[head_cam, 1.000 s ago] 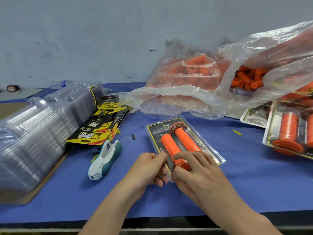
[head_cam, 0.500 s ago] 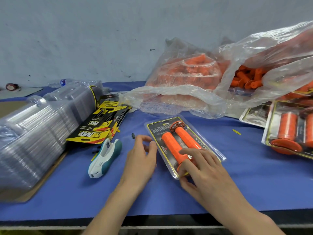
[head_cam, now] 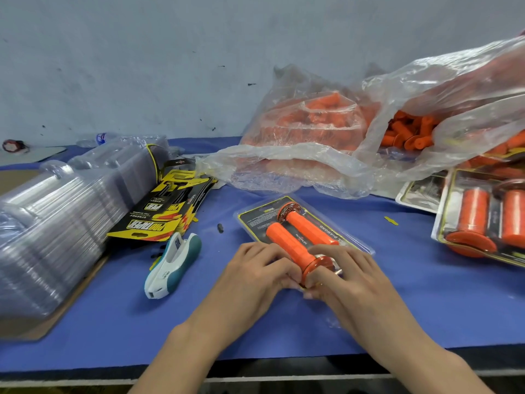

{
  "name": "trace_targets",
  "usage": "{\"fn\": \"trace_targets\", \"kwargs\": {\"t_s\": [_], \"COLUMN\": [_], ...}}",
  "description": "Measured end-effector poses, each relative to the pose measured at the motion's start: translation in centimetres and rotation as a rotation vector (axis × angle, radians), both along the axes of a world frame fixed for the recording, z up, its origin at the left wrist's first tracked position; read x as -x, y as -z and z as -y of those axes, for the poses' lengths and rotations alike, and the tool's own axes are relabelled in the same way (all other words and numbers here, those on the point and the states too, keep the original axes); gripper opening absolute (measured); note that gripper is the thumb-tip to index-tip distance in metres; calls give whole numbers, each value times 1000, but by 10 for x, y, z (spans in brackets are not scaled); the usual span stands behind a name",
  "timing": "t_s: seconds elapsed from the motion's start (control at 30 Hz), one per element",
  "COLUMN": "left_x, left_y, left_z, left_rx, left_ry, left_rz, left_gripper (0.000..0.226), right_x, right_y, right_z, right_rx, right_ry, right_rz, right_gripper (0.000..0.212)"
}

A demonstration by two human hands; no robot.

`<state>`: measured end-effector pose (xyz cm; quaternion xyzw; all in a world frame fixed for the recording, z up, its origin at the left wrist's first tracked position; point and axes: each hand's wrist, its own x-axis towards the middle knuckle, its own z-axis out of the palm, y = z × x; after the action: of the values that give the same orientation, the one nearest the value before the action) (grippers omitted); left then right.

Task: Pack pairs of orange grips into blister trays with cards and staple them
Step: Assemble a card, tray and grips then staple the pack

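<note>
The blister tray [head_cam: 353, 238] lies on the blue bench [head_cam: 426, 297], in the middle, close to the front edge. Two orange grips [head_cam: 295, 245] sit inside it on a card [head_cam: 255, 220]. The left hand [head_cam: 255, 273] and the right hand [head_cam: 349, 280] both grip the tray's near end with curled fingers. A stapler [head_cam: 173, 265] lies just left of the left hand. Bags of grips [head_cam: 306, 137] sit along the back edge.

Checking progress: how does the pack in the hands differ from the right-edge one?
The near blister pack lies alone on the blue cloth, its near end gripped by the left hand and right hand; the right-edge blister pack overlaps other packs, untouched. The frame crops the right-edge pack, not the near one. Both hold two orange grips.
</note>
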<state>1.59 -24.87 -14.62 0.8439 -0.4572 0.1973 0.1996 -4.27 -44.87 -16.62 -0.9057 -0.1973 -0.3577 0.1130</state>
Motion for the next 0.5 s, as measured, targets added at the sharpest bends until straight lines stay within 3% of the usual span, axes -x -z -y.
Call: {"fn": "trace_targets", "kwargs": {"t_s": [0.2,0.3,0.5], "left_x": [1,3,3], "left_y": [0,-1,6], "left_z": [1,-4,-12], "left_rx": [-4,45,62], "left_ry": [4,6,13], "left_rz": [-41,-125,-214], "left_gripper": [12,20,9], "right_x": [-6,-8,-8], "right_y": [1,0,6], "right_z": [12,23,19], "right_rx": [32,38,40], "right_ry": [-15,-14,-58], "right_rz": [55,68,110], "right_gripper": [25,22,6]}}
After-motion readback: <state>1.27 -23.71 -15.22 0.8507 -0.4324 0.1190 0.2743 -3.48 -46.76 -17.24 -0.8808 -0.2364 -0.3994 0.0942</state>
